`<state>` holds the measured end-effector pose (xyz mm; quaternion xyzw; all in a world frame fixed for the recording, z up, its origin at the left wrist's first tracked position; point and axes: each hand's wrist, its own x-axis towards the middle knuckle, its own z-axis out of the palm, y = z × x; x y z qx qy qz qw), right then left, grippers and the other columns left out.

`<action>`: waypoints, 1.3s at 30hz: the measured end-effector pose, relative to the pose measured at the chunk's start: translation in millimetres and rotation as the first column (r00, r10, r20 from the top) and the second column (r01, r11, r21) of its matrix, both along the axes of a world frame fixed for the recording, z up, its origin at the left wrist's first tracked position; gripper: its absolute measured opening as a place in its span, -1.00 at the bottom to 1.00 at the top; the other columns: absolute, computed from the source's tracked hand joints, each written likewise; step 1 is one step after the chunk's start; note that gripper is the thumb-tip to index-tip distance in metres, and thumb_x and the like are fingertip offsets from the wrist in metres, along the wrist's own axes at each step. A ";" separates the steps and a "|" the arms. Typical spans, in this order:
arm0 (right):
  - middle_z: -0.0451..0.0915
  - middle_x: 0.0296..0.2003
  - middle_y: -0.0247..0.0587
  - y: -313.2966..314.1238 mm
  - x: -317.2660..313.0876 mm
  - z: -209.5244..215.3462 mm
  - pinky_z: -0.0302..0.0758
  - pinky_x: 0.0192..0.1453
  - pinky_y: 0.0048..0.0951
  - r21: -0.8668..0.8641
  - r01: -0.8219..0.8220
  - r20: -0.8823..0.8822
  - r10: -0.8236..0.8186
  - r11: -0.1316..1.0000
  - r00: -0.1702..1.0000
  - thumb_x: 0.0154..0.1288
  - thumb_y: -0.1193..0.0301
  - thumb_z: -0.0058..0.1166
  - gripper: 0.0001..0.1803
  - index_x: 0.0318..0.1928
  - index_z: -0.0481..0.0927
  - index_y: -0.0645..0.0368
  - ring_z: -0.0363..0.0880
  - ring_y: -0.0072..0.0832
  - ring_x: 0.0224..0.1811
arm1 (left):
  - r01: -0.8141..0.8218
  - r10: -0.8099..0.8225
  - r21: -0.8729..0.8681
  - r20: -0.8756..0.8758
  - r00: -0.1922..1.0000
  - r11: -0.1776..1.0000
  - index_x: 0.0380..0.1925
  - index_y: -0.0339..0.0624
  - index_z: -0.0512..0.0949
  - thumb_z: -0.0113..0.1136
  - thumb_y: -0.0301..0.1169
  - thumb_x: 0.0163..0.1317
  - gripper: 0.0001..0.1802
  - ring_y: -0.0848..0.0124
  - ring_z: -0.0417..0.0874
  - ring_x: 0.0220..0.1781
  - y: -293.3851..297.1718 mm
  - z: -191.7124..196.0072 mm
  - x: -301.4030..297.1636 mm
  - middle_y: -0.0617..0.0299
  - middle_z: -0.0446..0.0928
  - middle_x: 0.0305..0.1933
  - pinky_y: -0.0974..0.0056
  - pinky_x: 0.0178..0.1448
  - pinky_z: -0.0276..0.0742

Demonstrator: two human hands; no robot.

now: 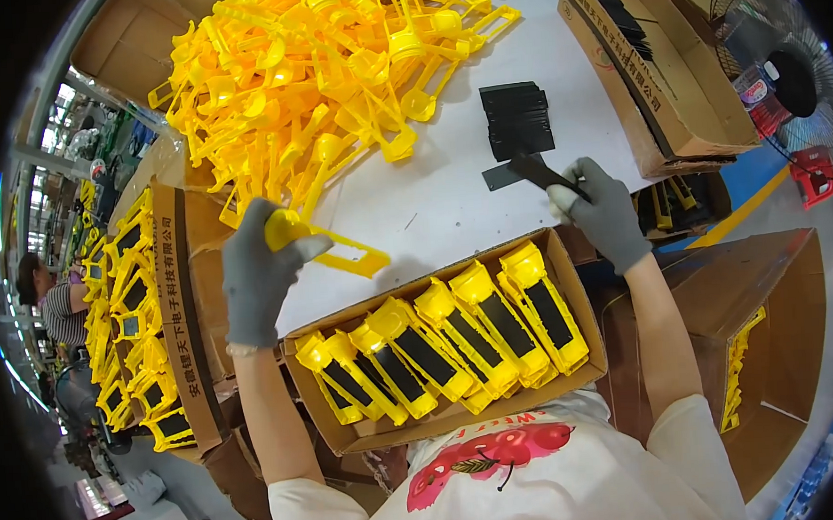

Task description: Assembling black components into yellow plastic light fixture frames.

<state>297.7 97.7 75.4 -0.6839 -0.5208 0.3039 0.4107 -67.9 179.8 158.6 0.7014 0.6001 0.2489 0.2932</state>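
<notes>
My left hand (pixel 259 268), in a grey glove, is closed on a yellow plastic frame (pixel 352 254) with a rounded cup at one end and an open rectangular window. In my right hand (pixel 604 214), also gloved, a thin black rectangular panel (pixel 549 176) is pinched and tilted toward the table. Just beyond it lies a spread stack of black panels (pixel 517 121), with one loose panel (pixel 501 176) at its near side. Between my forearms sits a cardboard box (pixel 374 441) holding several yellow frames with black panels fitted (pixel 428 355).
A large heap of yellow frames (pixel 304 87) covers the table's far left. At the far right stands an open carton (pixel 649 107) with more black panels, beside a fan (pixel 793 71). A filled carton (pixel 188 300) is at left; another box (pixel 770 364) stands right. A person (pixel 59 302) is at far left.
</notes>
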 end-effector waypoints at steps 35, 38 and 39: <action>0.59 -0.57 -0.09 -89.6 -81.8 56.5 0.47 -0.49 -0.31 -0.050 -0.313 0.345 0.310 0.949 0.886 0.27 0.22 0.20 -0.76 -0.24 0.54 0.09 0.62 -0.18 -0.53 | 0.183 0.333 -0.562 0.688 0.645 0.807 -0.06 -0.41 0.58 0.15 -0.61 0.22 -0.73 0.27 0.73 -0.31 -143.0 -37.8 68.4 0.05 0.62 -0.25 0.36 -0.26 0.70; 0.58 -0.56 -0.09 -92.3 -86.6 46.5 0.46 -0.49 -0.33 -0.058 -0.283 0.391 0.283 0.957 0.876 0.20 0.19 0.27 -0.67 -0.16 0.53 0.12 0.61 -0.17 -0.52 | 0.117 0.381 -0.595 0.640 0.667 0.795 -0.08 -0.42 0.58 0.17 -0.60 0.21 -0.74 0.33 0.71 -0.35 -141.3 -33.3 80.4 0.07 0.63 -0.27 0.37 -0.27 0.68; 0.57 -0.56 -0.14 -93.7 -88.0 44.7 0.45 -0.49 -0.33 -0.039 -0.244 0.443 0.236 0.969 0.865 0.17 0.14 0.30 -0.60 -0.12 0.52 0.10 0.60 -0.19 -0.53 | 0.107 0.363 -0.579 0.633 0.684 0.808 -0.10 -0.43 0.58 0.21 -0.59 0.20 -0.74 0.38 0.70 -0.35 -139.9 -33.2 79.4 0.07 0.63 -0.28 0.39 -0.28 0.65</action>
